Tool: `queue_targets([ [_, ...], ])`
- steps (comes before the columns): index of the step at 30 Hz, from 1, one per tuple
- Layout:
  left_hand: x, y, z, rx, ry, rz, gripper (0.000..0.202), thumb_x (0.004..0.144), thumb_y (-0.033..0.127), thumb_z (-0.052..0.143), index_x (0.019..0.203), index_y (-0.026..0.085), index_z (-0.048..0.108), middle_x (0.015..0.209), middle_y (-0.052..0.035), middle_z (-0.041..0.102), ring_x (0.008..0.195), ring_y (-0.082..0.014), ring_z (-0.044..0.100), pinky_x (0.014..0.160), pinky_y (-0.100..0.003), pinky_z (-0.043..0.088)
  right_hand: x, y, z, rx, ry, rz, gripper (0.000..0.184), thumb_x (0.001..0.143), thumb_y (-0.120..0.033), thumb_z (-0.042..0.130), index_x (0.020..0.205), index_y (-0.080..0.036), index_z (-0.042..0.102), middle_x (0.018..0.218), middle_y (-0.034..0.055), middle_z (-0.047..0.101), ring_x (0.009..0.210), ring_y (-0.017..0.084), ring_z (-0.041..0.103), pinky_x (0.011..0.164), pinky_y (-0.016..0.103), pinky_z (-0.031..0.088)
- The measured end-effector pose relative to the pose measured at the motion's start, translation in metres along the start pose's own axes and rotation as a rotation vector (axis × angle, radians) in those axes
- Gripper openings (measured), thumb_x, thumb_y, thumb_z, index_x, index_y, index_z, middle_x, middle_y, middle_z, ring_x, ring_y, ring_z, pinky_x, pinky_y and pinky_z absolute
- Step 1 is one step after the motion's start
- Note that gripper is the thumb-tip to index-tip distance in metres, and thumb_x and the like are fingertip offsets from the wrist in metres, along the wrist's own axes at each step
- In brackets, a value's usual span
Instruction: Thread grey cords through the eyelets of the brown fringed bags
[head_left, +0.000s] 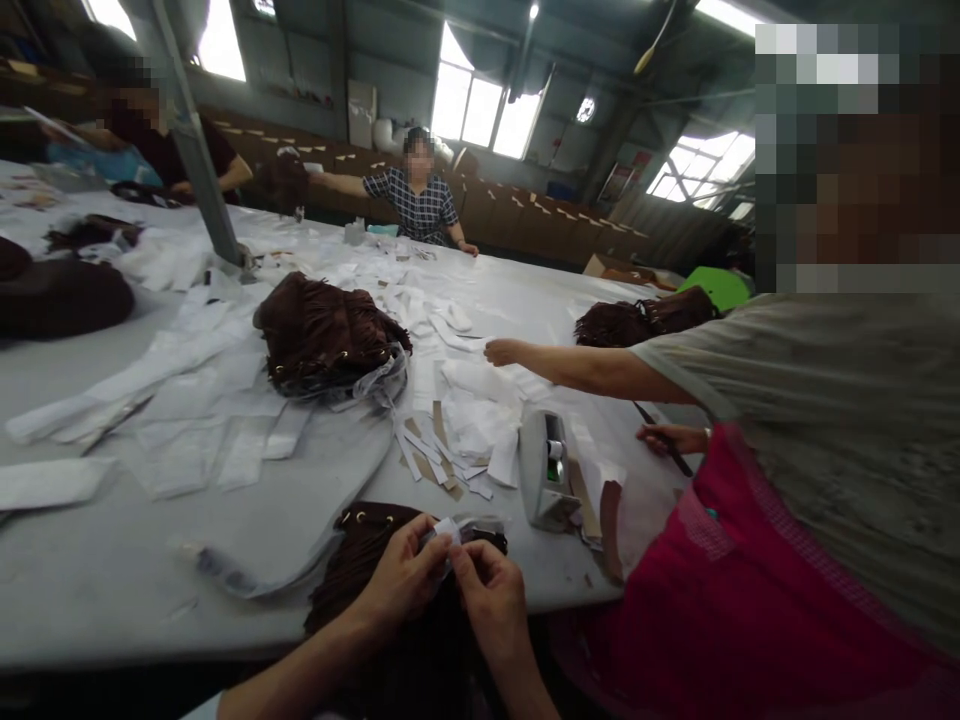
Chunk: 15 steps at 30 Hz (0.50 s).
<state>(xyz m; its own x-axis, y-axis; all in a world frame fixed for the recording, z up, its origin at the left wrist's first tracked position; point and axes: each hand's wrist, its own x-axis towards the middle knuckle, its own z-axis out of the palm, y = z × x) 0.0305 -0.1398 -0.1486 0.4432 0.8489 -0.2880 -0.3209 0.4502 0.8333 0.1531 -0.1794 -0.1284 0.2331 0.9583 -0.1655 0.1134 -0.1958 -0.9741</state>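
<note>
1. Near edge of the grey surface, 6 o'clock: a brown fringed bag lies half over the edge, its eyeleted mouth turned toward the room.
2. Both of the person's hands meet at the bag's mouth. The left hand and right hand each have the grip pressed together, pinching a white slip from either side. The slip sits right on the bag's top edge.
3. Step in hand, as I read it: working that slip at the bag's opening, stuffing or wrapping. Which of the two I cannot tell.
4. Next move likely calls for one grip to steady the bag while the other works the slip. The fringe hangs loose and could snag.
5. A clear plastic sleeve lies at 9 o'clock of the bag, touching it.
6. A second fringed bag sits at 11 o'clock, well apart, with paper scraps at 12.
7. A grey dispenser stands at 1 o'clock, near.
8. At 3 o'clock a co-worker's hand reaches across the scraps.
</note>
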Motion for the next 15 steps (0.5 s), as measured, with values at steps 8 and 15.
queue_targets([
  [8, -0.004, 0.006, -0.001, -0.020, -0.037, -0.098, 0.038, 0.078, 0.056, 0.058, 0.079, 0.020, 0.043, 0.054, 0.0104, 0.045, 0.026, -0.0005, 0.024, 0.025, -0.013, 0.015, 0.007, 0.015, 0.005, 0.005, -0.004, 0.075, 0.044, 0.074, -0.055, 0.066, 0.061, -0.013, 0.061, 0.046, -0.0047, 0.044, 0.041, 0.007, 0.033, 0.038, 0.021, 0.023],
  [15, 0.007, 0.008, 0.000, -0.023, 0.039, -0.073, 0.043, 0.073, 0.057, 0.063, 0.072, 0.020, 0.040, 0.047, 0.0115, 0.041, 0.025, -0.0005, 0.024, 0.025, -0.013, 0.013, 0.010, 0.012, 0.007, 0.125, -0.020, 0.073, 0.037, 0.074, -0.048, 0.069, 0.067, -0.012, 0.065, 0.050, -0.0022, 0.053, 0.046, 0.008, 0.042, 0.045, 0.020, 0.031],
])
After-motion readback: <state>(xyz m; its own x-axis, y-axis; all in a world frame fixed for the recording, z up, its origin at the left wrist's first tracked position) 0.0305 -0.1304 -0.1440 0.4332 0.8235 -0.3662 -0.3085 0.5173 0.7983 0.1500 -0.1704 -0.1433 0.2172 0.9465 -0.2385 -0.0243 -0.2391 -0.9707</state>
